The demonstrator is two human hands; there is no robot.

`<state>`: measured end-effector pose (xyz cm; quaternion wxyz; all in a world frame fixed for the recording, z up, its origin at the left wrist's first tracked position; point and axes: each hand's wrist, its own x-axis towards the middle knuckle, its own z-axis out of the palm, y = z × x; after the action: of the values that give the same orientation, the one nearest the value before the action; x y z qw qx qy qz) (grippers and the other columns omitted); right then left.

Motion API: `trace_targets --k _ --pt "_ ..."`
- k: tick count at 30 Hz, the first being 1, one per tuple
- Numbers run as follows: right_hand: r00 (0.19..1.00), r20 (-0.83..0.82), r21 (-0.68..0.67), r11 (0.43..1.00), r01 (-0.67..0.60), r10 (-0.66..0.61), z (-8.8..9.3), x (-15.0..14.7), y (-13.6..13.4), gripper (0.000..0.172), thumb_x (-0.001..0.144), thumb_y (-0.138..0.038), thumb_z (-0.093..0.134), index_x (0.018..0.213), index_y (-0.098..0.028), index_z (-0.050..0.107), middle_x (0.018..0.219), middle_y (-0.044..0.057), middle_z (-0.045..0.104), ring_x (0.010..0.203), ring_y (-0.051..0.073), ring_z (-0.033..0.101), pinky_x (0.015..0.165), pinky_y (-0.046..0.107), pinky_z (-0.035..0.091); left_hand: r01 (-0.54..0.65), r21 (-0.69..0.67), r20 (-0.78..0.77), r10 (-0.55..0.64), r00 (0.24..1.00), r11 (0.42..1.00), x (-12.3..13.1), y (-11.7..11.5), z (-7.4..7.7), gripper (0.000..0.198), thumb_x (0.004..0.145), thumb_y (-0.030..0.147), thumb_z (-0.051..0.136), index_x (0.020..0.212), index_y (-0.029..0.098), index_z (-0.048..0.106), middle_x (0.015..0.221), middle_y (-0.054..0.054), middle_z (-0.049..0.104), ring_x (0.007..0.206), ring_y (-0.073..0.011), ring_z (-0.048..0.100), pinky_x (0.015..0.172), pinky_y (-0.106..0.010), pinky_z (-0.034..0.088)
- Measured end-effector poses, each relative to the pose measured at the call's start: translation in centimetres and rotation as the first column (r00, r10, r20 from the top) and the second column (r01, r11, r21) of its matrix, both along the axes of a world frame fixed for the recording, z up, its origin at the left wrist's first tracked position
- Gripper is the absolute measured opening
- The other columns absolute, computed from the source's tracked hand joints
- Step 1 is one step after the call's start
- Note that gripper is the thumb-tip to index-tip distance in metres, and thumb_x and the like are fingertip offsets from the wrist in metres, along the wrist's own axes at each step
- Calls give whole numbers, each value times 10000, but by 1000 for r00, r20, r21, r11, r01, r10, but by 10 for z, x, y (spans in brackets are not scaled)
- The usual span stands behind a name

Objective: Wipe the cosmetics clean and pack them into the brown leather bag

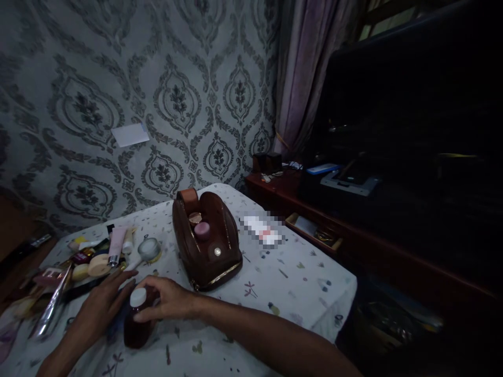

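My right hand (167, 299) is closed around a dark brown bottle with a white cap (138, 327), which stands upright at the near part of the table. Just left of it, my left hand (102, 301) lies with its fingers stretched out, close to a heap of cosmetics and apparently holding nothing. In that heap are a pale pink tube (117, 243), a round beige compact (99, 265) and a shiny silver tube (55, 303). A glass jar (149, 250) stands beyond my hands. Farther right, a brown leather bag (188, 256) gapes, with a pink-lidded container (202, 231) inside.
A patterned white cloth (283, 298) covers the table. On its right side lies a pixel-blurred white item (262, 229). A dark red desk (275, 183) with a partly pulled-out drawer (314, 233) borders the right. Behind is a patterned wall (176, 104) with a purple curtain (301, 68).
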<state>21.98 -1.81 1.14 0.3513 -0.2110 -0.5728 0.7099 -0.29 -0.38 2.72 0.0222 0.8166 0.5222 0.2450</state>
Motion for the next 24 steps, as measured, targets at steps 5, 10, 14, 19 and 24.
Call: trace_targets --k 5,10,14,19,24 --pt "977 139 288 951 116 -161 2 -1 -1 499 568 -321 908 954 -192 620 777 -66 572 720 105 539 639 195 420 98 70 26 -100 995 993 56 21 59 526 936 571 415 1272 217 611 1272 -93 677 1198 -251 618 1041 -392 479" --pt "956 225 537 843 41 -189 25 13 -10 454 684 -249 844 1074 -201 618 847 -40 581 765 120 562 664 192 424 339 125 -109 -326 939 933 124 62 94 540 981 514 367 1423 229 485 1506 -83 481 1414 -239 405 1187 -451 301" --pt "932 271 672 741 -3 -241 44 32 -18 476 703 -245 831 1120 -211 605 911 -17 595 822 140 560 717 212 425 448 52 -149 -437 887 892 140 82 89 481 983 515 375 1281 235 630 1477 -73 519 1441 -250 360 1211 -479 255" --pt "932 240 674 737 41 -271 65 52 -21 452 716 -246 821 1105 -220 592 888 -28 579 760 127 546 696 218 428 408 50 50 -410 911 912 125 85 64 455 987 500 357 1158 232 684 1436 -83 550 1446 -255 347 1208 -504 261" --pt "948 121 606 778 163 -293 85 64 -15 378 711 -237 805 1015 -197 583 855 -29 581 769 132 562 672 221 429 359 132 190 -379 906 924 124 97 39 535 965 544 334 1023 176 718 1373 -130 593 1432 -301 360 1190 -518 288"
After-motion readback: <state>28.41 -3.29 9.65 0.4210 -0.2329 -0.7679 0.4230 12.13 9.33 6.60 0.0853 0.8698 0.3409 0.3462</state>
